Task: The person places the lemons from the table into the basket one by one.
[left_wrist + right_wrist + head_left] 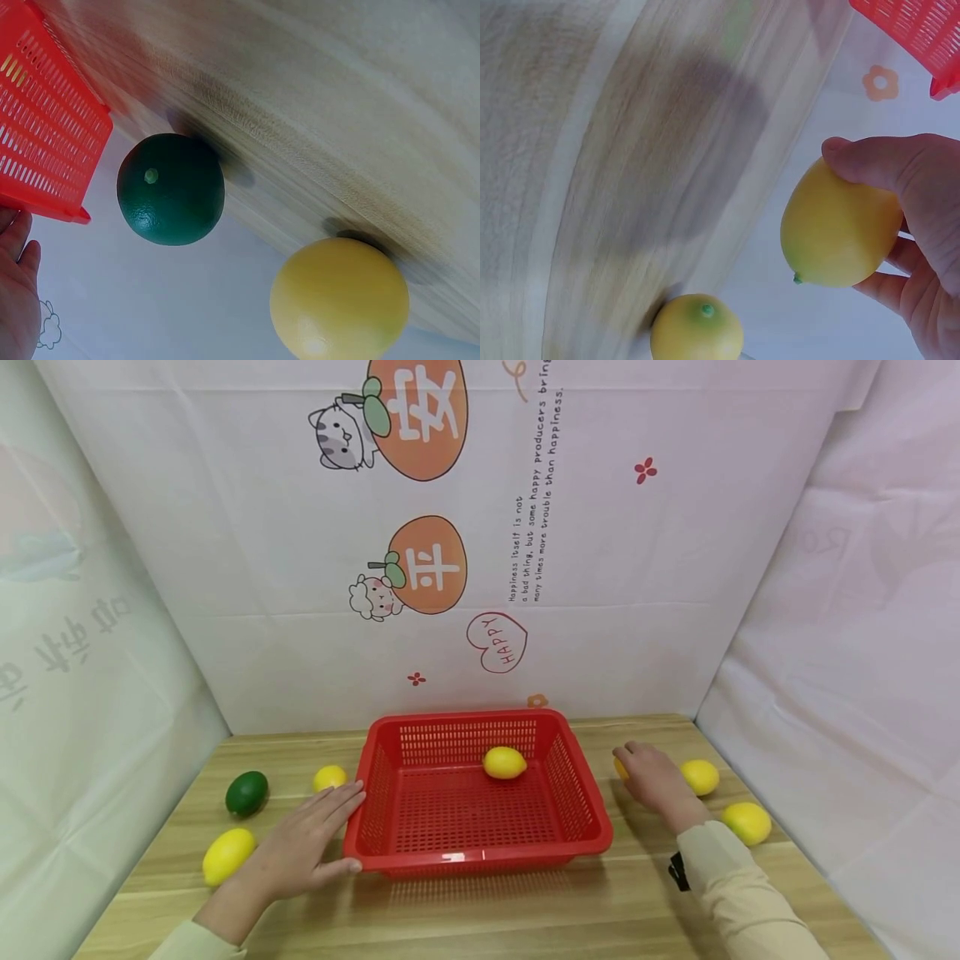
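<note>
In the head view a red plastic basket with slotted sides stands on the wooden table, and one lemon lies inside it near the back. My left hand rests its straight fingers along the basket's left rim; in the left wrist view its fingers are at the basket's edge. To the right of the basket, my right hand grips another lemon between thumb and fingers. In the right wrist view that lemon shows above the tabletop, its greenish tip pointing down.
Left of the basket are a dark green lime-like fruit and two lemons, one behind the left hand and one nearer. On the right lie a lemon and a second lemon beside the right forearm. White printed cloth walls enclose the table.
</note>
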Demonstrator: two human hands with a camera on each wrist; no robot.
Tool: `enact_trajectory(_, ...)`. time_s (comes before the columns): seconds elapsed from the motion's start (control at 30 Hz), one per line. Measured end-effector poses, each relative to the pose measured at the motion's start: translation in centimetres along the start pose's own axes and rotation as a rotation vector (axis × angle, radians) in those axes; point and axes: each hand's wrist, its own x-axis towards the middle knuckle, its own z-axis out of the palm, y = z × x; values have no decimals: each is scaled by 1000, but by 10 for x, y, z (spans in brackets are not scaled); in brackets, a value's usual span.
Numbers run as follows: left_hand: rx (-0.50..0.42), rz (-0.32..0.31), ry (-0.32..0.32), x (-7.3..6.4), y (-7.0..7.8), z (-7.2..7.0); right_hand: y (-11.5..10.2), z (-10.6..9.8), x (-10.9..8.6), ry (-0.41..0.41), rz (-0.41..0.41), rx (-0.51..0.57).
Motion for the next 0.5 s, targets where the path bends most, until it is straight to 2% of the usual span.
enact_trajectory(0.5, 1, -6, -7, 0, -1, 1, -1, -8, -1, 83, -56, -50)
